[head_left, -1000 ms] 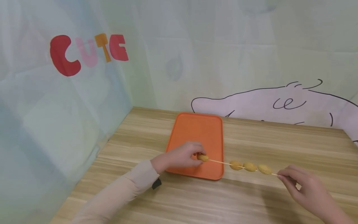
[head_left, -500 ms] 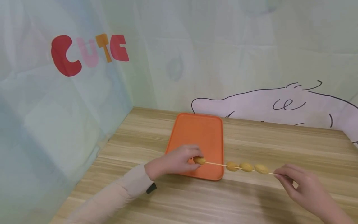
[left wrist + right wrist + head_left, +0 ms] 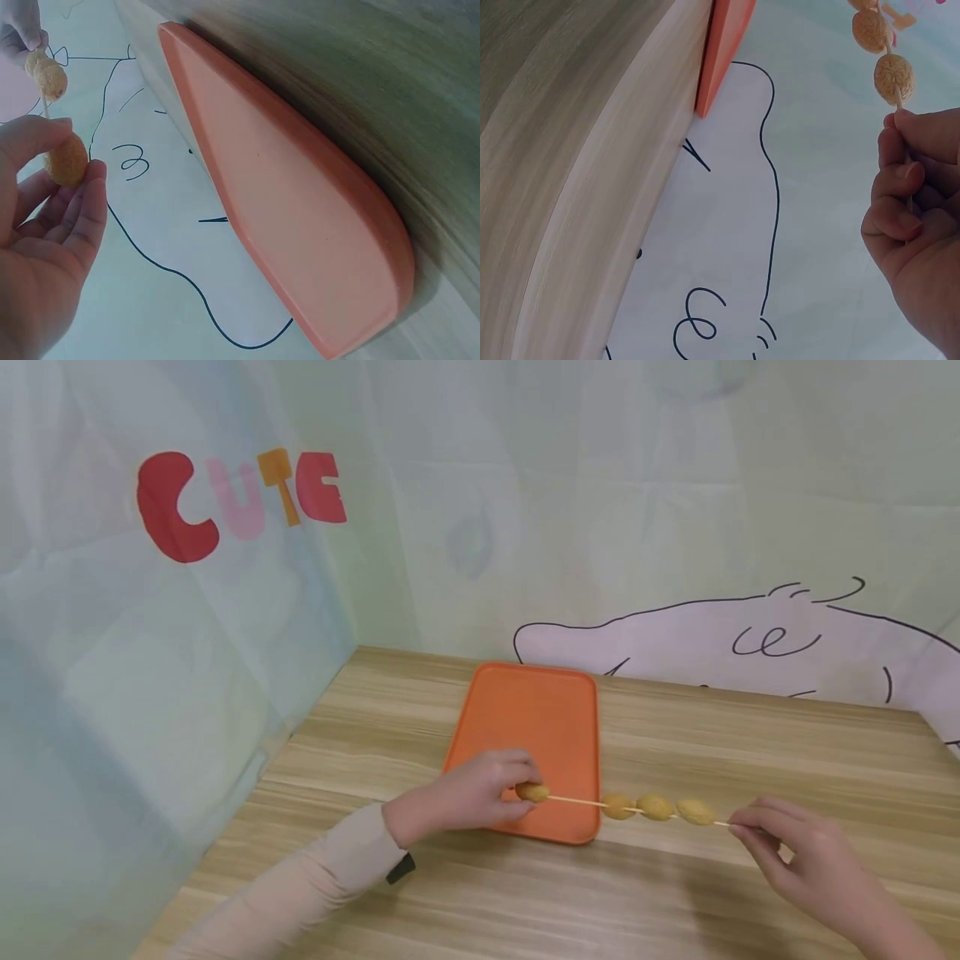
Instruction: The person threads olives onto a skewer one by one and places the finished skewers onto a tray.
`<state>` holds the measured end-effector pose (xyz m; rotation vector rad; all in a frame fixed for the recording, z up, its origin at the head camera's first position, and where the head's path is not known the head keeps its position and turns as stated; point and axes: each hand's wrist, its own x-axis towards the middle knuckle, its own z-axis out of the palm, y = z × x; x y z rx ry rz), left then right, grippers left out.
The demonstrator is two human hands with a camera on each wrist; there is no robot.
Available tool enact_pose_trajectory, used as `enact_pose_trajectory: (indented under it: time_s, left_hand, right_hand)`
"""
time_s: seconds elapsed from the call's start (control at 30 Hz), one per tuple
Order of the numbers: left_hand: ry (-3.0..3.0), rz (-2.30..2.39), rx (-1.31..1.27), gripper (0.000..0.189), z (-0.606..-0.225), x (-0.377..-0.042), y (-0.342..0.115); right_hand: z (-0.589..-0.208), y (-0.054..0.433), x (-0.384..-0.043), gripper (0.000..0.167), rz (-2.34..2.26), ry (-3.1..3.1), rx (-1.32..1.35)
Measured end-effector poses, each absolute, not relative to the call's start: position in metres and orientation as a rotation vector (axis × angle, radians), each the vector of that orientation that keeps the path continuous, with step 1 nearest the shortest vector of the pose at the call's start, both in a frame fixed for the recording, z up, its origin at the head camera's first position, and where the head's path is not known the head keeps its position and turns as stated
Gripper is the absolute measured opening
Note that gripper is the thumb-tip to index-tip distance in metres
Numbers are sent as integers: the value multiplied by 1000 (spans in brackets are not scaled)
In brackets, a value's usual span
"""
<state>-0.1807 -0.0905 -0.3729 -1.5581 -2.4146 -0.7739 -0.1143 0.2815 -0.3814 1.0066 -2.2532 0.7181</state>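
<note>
A thin wooden skewer [image 3: 573, 800] is held nearly level between both hands, its left part over the orange tray [image 3: 536, 710]. Three golden-brown oval balls [image 3: 655, 807] sit close together on its right half. My left hand [image 3: 480, 787] pinches another oval ball [image 3: 69, 161] at the skewer's left end, thumb on one side and fingertips on the other. A stretch of bare stick separates this ball from the other three. At the right end, my right hand [image 3: 813, 852] grips the bare stick just beyond the last ball [image 3: 895, 79], thumb against curled fingers.
The tray lies on a wood-grain table [image 3: 750, 743], near its back edge. Behind stands a pale cloth wall [image 3: 600, 527] with a line-drawn animal figure [image 3: 675, 639]. Coloured letters [image 3: 240, 502] spell "CUTE" on the left wall.
Both hands, with the skewer and its balls, have drifted a little to the left. The left hand has also come slightly nearer. Both grips look the same.
</note>
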Motion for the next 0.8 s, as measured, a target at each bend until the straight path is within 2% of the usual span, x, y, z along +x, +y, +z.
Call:
enact_pose_trajectory:
  time_s: [0.8]
  left_hand:
    - [-2423, -773, -1602, 12, -371, -178, -80]
  right_hand:
    - [-384, 278, -114, 42, 737, -2250, 993]
